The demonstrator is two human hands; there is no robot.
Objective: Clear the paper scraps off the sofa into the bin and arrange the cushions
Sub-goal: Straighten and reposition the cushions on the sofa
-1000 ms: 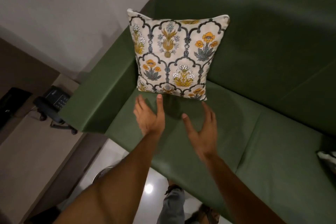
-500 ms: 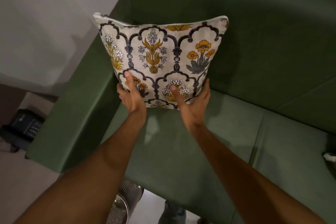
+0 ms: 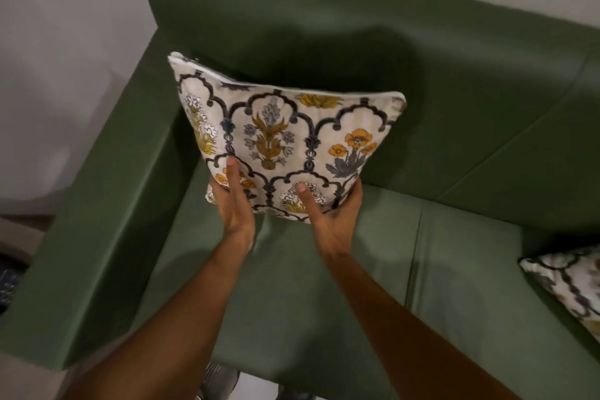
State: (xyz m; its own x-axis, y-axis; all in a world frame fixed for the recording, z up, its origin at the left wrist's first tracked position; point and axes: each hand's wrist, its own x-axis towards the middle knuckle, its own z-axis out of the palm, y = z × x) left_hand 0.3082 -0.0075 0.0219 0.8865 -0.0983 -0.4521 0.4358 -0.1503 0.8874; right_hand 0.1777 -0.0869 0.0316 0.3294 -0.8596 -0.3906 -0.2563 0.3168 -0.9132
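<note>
Floral cushion [image 3: 285,140]: gripped at its lower edge by my left hand [image 3: 235,201] and right hand [image 3: 334,214], thumbs on the front, now raised off the seat at the green sofa [image 3: 454,107]'s left corner, nearer than half a second ago. Second patterned cushion [image 3: 571,282]: lying at the right edge, well apart. Left armrest [image 3: 107,204]: just beside the held cushion.

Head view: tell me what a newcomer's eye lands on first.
First, the floral cushion at the sofa's left corner, gripped at its lower edge by both hands: left hand, right hand. Next, a second patterned cushion peeking in at the right edge, lying on the seat.
</note>
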